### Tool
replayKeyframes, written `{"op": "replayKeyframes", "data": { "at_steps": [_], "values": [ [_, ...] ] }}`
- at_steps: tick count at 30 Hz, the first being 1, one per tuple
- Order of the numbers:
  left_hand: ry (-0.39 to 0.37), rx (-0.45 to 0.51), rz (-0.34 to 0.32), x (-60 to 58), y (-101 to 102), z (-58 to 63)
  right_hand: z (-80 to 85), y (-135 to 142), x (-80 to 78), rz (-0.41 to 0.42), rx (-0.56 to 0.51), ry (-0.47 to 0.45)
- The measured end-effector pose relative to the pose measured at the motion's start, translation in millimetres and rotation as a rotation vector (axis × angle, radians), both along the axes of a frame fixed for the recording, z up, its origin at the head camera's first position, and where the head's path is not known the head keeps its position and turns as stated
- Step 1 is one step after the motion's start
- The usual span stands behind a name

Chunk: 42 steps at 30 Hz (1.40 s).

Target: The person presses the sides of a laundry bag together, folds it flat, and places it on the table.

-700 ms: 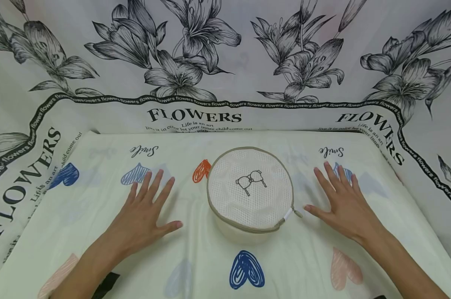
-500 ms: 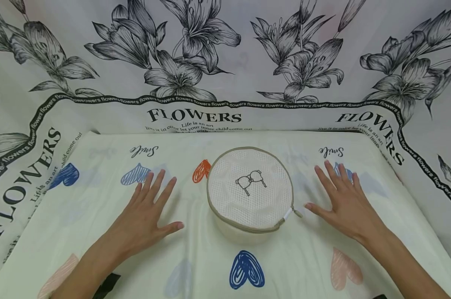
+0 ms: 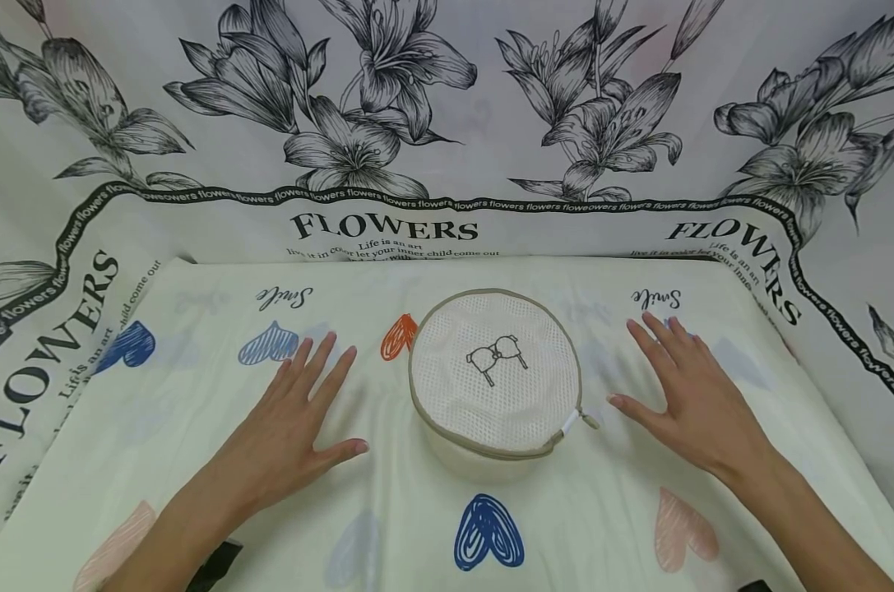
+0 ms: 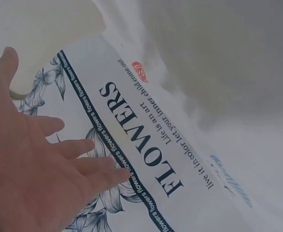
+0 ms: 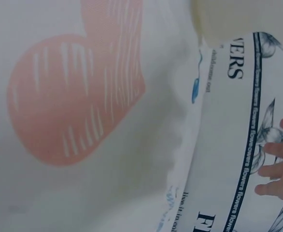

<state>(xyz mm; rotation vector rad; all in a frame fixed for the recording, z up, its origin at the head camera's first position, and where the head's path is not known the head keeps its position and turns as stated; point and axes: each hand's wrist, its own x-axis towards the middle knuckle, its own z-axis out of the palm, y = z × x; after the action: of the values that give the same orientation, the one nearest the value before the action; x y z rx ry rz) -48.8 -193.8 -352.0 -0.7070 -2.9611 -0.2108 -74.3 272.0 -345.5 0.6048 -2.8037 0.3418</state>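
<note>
A round white mesh bag point(image 3: 496, 411) with an olive-brown rim stands near the middle of the cloth, a pair of glasses drawn on its top. Its zipper pull point(image 3: 590, 421) sticks out at the lower right of the rim. On the left side, my left hand point(image 3: 287, 427) hovers palm down, fingers straight and spread, its thumb toward the bag. My right hand point(image 3: 687, 395) hovers on the other side with spread fingers, thumb tip a short way from the zipper pull. Neither hand holds anything. The left wrist view shows the bag's pale side point(image 4: 49, 29) beyond the thumb.
A pale cloth point(image 3: 409, 526) printed with hearts and "Smile" covers the table. Behind it hangs a white sheet point(image 3: 476, 123) with black lilies and "FLOWERS" lettering. Dark straps point(image 3: 215, 566) show at the wrists by the lower edge.
My left hand has drifted slightly right, toward the bag. The right hand has shifted a little, its fingers closer together. The bag has stayed in place.
</note>
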Motion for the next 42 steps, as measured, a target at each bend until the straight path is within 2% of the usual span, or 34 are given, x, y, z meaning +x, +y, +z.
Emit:
{"op": "replayKeyframes", "data": {
  "at_steps": [14,21,27,42],
  "values": [
    [0.005,0.060,0.010,-1.3,6.9,7.8,13.6,-10.4,3.3,0.031,-0.054,0.007],
    [0.043,0.070,-0.034,-1.2,9.9,11.4,17.0,-13.7,5.8,0.036,-0.063,0.000],
    [0.106,0.081,-0.082,-1.6,12.7,16.1,20.3,-16.0,10.5,0.019,-0.110,-0.069],
    [0.069,0.179,-0.133,-2.7,23.0,23.2,31.3,-29.3,13.1,0.056,-0.235,-0.198]
  ]
}}
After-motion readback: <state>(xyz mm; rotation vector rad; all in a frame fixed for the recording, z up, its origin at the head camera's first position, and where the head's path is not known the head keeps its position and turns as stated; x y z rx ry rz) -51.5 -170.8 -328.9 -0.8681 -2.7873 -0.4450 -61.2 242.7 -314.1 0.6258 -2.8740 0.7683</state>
